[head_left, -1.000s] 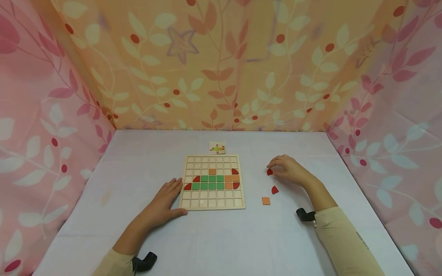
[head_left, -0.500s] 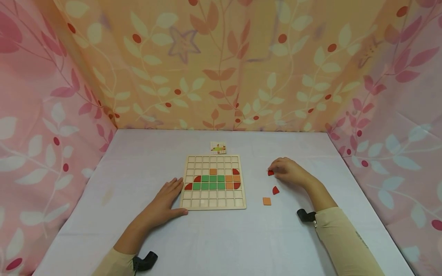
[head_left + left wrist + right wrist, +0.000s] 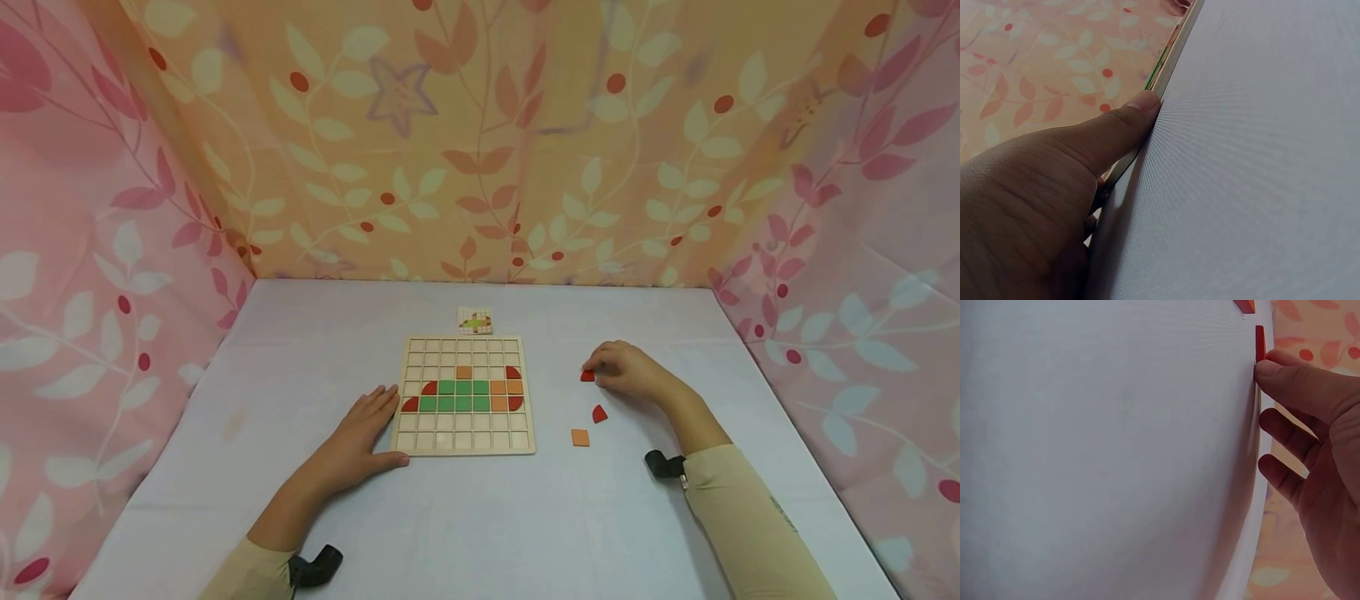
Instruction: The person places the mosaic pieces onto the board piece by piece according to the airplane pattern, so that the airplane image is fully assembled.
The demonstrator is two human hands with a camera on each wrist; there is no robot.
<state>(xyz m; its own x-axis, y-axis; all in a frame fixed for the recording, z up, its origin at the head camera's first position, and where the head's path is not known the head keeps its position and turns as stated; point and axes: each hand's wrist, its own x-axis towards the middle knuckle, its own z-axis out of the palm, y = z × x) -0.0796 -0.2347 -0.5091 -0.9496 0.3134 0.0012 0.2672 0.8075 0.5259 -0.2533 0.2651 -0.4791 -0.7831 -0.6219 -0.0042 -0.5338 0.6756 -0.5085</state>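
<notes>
A wooden grid board [image 3: 435, 442] lies mid-table with green, orange and red tiles set in its cells. My left hand [image 3: 348, 446] rests along the board's left side, fingers straight and thumb at the near corner; the left wrist view shows the thumb [image 3: 1125, 125] against the board's edge. To the right of the board, my right hand [image 3: 626, 371] pinches a red quarter-circle tile [image 3: 587, 377] between thumb and forefinger, low at the tabletop. In the right wrist view this red tile [image 3: 1260, 342] sticks out past the thumb tip, while the other fingers are loosely bent.
Nearer me on the right lie another red quarter-circle tile [image 3: 599, 414] and an orange square tile [image 3: 581, 437]. A small picture card [image 3: 475, 321] sits just beyond the board. Patterned cloth walls [image 3: 480, 167] enclose the white table at the back and sides.
The right hand's fingers have closed in on the red tile and turned it, so its rounded side now faces differently. My left hand and the board stay put.
</notes>
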